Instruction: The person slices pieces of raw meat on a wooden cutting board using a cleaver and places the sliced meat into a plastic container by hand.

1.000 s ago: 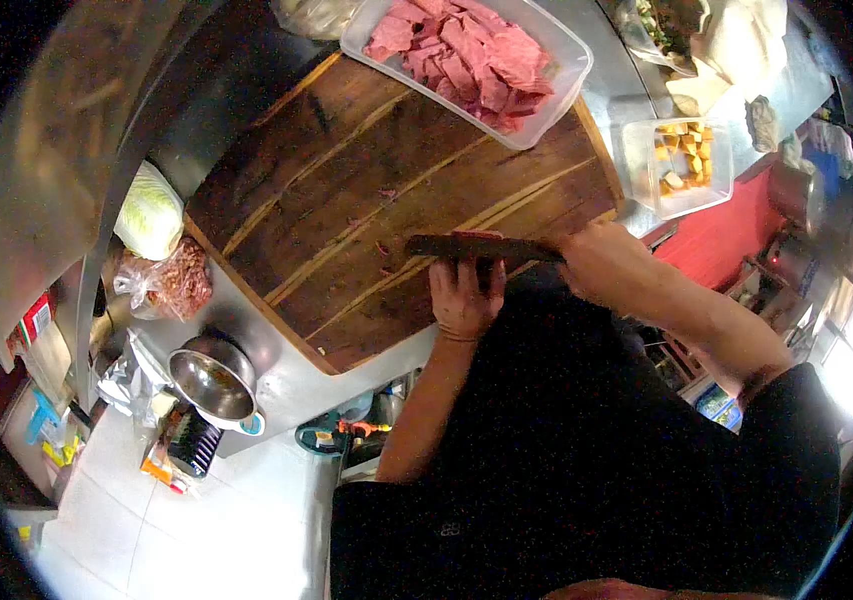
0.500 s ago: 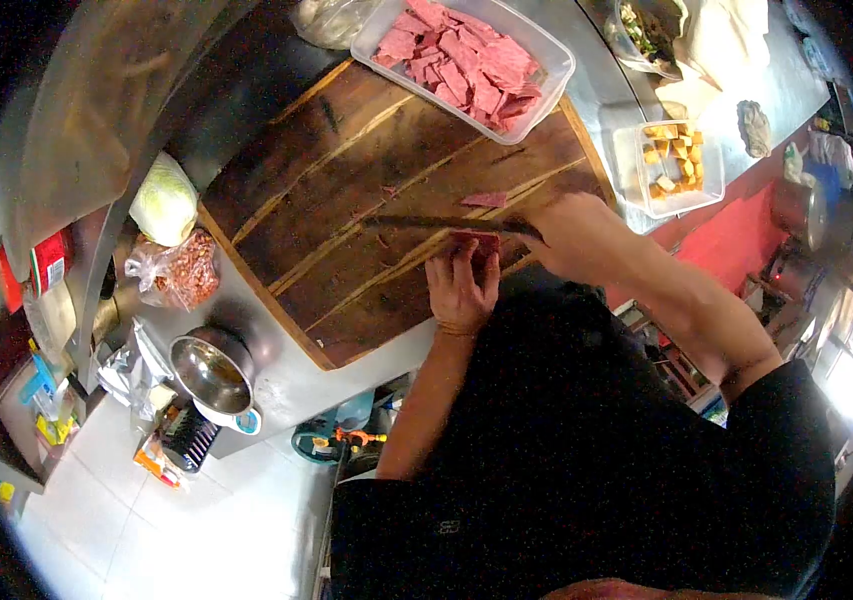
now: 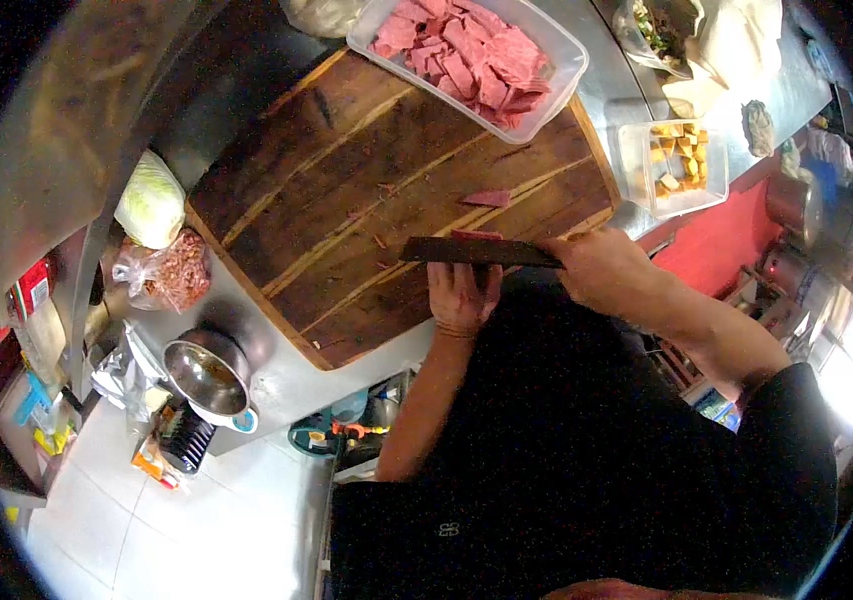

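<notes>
My right hand is closed around the handle of a broad, dark-bladed knife. The blade lies crosswise over the near part of a wooden cutting board, right at the fingertips of my left hand. Those fingers are bent and press on a piece of red meat; the blade hides most of it, and only a thin strip shows beyond. A little farther up the board lies a loose pink meat slice, touched by neither hand.
A plastic container of pink meat slices overlaps the board's far edge. To the right stands a container of yellow cubes. Along the left are a cabbage, a bag of reddish pieces and a metal bowl.
The knife has come nearer my body and slightly right, from beyond the meat to over it, its broad face now showing. My left hand has hardly moved.
</notes>
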A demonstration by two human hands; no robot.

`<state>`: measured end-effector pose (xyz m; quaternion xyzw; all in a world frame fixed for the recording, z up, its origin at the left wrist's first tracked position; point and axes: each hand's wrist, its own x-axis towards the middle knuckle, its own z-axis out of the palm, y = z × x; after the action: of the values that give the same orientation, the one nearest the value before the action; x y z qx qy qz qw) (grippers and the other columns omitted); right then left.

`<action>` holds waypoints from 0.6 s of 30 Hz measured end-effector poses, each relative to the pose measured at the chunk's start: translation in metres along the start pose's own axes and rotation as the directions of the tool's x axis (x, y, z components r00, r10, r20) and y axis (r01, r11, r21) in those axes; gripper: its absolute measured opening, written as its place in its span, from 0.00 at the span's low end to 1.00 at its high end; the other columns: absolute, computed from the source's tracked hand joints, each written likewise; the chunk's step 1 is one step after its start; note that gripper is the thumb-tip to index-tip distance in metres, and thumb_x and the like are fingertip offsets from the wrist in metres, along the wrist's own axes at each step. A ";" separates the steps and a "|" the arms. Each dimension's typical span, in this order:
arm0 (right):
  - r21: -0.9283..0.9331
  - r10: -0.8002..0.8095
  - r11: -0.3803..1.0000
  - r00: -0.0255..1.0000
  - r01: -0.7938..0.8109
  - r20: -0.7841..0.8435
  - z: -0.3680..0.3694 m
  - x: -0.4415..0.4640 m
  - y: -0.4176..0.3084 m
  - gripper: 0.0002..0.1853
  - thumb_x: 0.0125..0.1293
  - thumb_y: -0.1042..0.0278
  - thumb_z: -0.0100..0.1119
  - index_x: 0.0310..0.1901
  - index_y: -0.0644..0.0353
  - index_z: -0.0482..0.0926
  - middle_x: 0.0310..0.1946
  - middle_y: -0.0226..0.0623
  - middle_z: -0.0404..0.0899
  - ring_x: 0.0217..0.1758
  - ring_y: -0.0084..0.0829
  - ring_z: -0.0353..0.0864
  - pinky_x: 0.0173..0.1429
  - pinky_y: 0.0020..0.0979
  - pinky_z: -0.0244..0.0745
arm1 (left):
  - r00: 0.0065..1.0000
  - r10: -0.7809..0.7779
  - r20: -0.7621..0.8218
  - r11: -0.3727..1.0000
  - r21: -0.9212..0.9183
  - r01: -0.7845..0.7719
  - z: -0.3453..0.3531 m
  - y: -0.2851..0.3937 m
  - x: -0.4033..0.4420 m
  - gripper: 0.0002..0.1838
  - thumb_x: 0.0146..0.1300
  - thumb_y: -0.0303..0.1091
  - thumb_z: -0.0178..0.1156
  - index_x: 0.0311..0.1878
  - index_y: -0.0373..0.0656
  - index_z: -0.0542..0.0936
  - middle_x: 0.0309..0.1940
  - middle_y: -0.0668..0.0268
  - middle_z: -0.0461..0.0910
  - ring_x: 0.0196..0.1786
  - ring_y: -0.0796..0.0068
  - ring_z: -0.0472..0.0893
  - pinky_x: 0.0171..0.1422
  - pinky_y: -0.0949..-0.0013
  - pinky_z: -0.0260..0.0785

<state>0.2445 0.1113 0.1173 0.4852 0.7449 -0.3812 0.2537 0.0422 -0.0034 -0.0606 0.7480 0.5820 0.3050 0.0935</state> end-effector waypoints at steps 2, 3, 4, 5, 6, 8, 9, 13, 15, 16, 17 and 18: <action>-0.046 -0.014 0.999 0.999 0.016 0.042 0.002 0.012 -0.003 0.18 0.66 0.66 0.55 0.57 0.58 0.81 0.31 0.52 0.86 0.36 0.55 0.87 0.41 0.52 0.84 | 0.999 -0.014 -0.038 0.999 -0.032 0.013 -0.001 0.003 0.004 0.26 0.61 0.40 0.71 0.56 0.32 0.77 0.53 0.42 0.76 0.52 0.37 0.78 0.58 0.44 0.75; -0.095 -0.033 0.995 0.996 0.040 0.078 0.002 0.020 -0.004 0.17 0.66 0.65 0.55 0.54 0.58 0.82 0.29 0.52 0.86 0.35 0.55 0.87 0.40 0.52 0.84 | 0.997 -0.026 -0.073 0.998 -0.057 0.022 -0.003 0.005 0.008 0.26 0.61 0.40 0.71 0.55 0.32 0.78 0.53 0.42 0.76 0.53 0.37 0.78 0.58 0.44 0.75; -0.094 -0.030 0.995 0.997 0.037 0.071 0.004 0.027 -0.009 0.17 0.66 0.65 0.55 0.54 0.58 0.82 0.29 0.52 0.86 0.35 0.55 0.87 0.40 0.52 0.84 | 0.994 -0.037 -0.107 0.996 -0.083 0.028 -0.004 0.006 0.012 0.25 0.61 0.41 0.71 0.55 0.33 0.78 0.53 0.42 0.76 0.53 0.37 0.78 0.58 0.44 0.75; -0.095 -0.102 0.990 0.994 0.105 0.039 0.006 0.034 -0.015 0.13 0.66 0.64 0.56 0.44 0.60 0.85 0.30 0.52 0.87 0.35 0.54 0.89 0.41 0.52 0.85 | 0.994 -0.068 -0.090 0.995 -0.074 0.062 -0.005 0.007 0.017 0.24 0.61 0.40 0.71 0.54 0.34 0.79 0.53 0.43 0.76 0.53 0.38 0.78 0.58 0.45 0.75; -0.101 -0.179 0.979 0.984 0.179 0.007 0.007 0.042 -0.019 0.14 0.65 0.62 0.57 0.34 0.63 0.87 0.31 0.53 0.88 0.36 0.52 0.90 0.41 0.52 0.86 | 0.992 -0.101 -0.075 0.994 -0.059 0.096 -0.006 0.008 0.021 0.22 0.62 0.40 0.70 0.53 0.35 0.79 0.53 0.43 0.77 0.53 0.38 0.78 0.59 0.45 0.75; -0.069 -0.204 0.978 0.977 0.199 -0.065 0.009 0.065 -0.021 0.13 0.67 0.60 0.56 0.40 0.60 0.86 0.31 0.53 0.86 0.36 0.55 0.88 0.40 0.52 0.85 | 0.995 -0.094 -0.033 0.991 -0.101 0.090 -0.018 0.011 0.030 0.21 0.62 0.39 0.70 0.53 0.36 0.79 0.53 0.44 0.77 0.53 0.39 0.78 0.59 0.45 0.75; -0.050 -0.226 0.974 0.966 0.221 -0.130 0.005 0.071 -0.023 0.14 0.69 0.59 0.55 0.47 0.57 0.84 0.30 0.53 0.85 0.35 0.57 0.86 0.39 0.53 0.83 | 0.995 -0.095 0.002 0.985 -0.146 0.095 -0.020 0.010 0.032 0.20 0.62 0.38 0.70 0.53 0.36 0.80 0.53 0.44 0.77 0.53 0.39 0.78 0.59 0.46 0.75; 0.035 -0.068 0.997 0.990 0.073 -0.120 -0.015 0.046 -0.013 0.16 0.71 0.57 0.56 0.51 0.57 0.83 0.31 0.53 0.85 0.37 0.59 0.85 0.41 0.53 0.83 | 0.988 -0.101 -0.116 0.991 -0.095 0.090 -0.013 0.010 0.026 0.19 0.63 0.37 0.70 0.52 0.37 0.80 0.52 0.46 0.78 0.52 0.41 0.78 0.59 0.47 0.74; 0.052 -0.165 0.982 0.955 0.184 -0.246 -0.015 0.021 -0.007 0.17 0.70 0.56 0.57 0.53 0.57 0.82 0.36 0.54 0.85 0.40 0.59 0.85 0.44 0.53 0.83 | 0.989 -0.071 -0.126 0.991 -0.121 0.056 -0.007 0.006 0.022 0.19 0.63 0.37 0.69 0.53 0.37 0.80 0.51 0.46 0.77 0.51 0.41 0.78 0.58 0.46 0.74; 0.051 -0.164 0.982 0.955 0.182 -0.248 -0.010 0.014 -0.001 0.17 0.70 0.56 0.57 0.53 0.57 0.82 0.36 0.54 0.85 0.40 0.59 0.85 0.44 0.53 0.83 | 0.990 -0.059 -0.131 0.991 -0.131 0.042 -0.004 0.004 0.020 0.19 0.63 0.36 0.69 0.53 0.37 0.80 0.50 0.47 0.77 0.51 0.41 0.78 0.57 0.46 0.74; 0.000 -0.134 0.991 0.978 0.136 -0.160 -0.003 0.008 0.004 0.17 0.70 0.58 0.58 0.54 0.58 0.82 0.38 0.55 0.85 0.41 0.58 0.85 0.45 0.52 0.83 | 0.984 -0.021 -0.178 0.997 -0.081 0.006 -0.002 0.004 0.018 0.19 0.63 0.36 0.69 0.54 0.37 0.79 0.50 0.47 0.77 0.50 0.41 0.78 0.56 0.45 0.74; -0.025 -0.116 0.993 0.987 0.114 -0.115 -0.002 0.004 0.003 0.17 0.69 0.59 0.58 0.55 0.58 0.82 0.39 0.55 0.85 0.42 0.58 0.85 0.45 0.52 0.83 | 0.980 -0.001 -0.199 0.998 -0.056 -0.010 -0.004 0.004 0.019 0.19 0.63 0.36 0.68 0.54 0.37 0.79 0.50 0.47 0.77 0.50 0.41 0.78 0.56 0.45 0.74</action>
<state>0.2461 0.1154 0.1146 0.4605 0.7886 -0.3595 0.1919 0.0462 0.0122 -0.0490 0.7121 0.5780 0.3946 0.0553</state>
